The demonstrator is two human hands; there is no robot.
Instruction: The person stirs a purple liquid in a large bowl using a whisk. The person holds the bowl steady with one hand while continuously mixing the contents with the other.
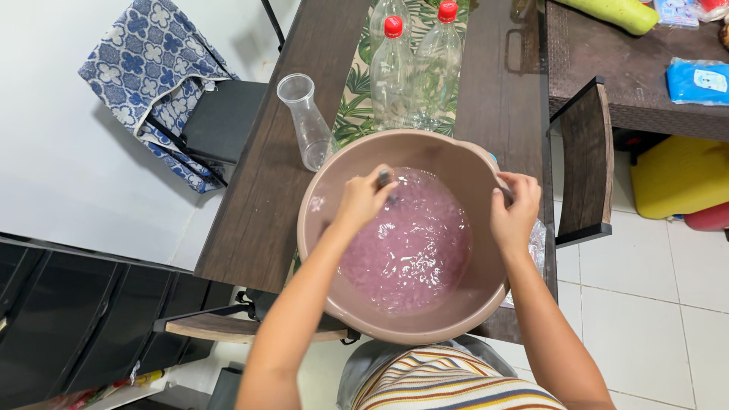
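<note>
Dark wood-grain table [266,197] carries a round tan plastic basin [334,304] of frothy pink liquid [410,250]. Left hand [363,201] fisted on a dark utensil handle [384,179] in the liquid; right hand [515,212] clamps the rim. Clear carafe [307,125], ribbed plastic bottles [414,72] behind.
</note>
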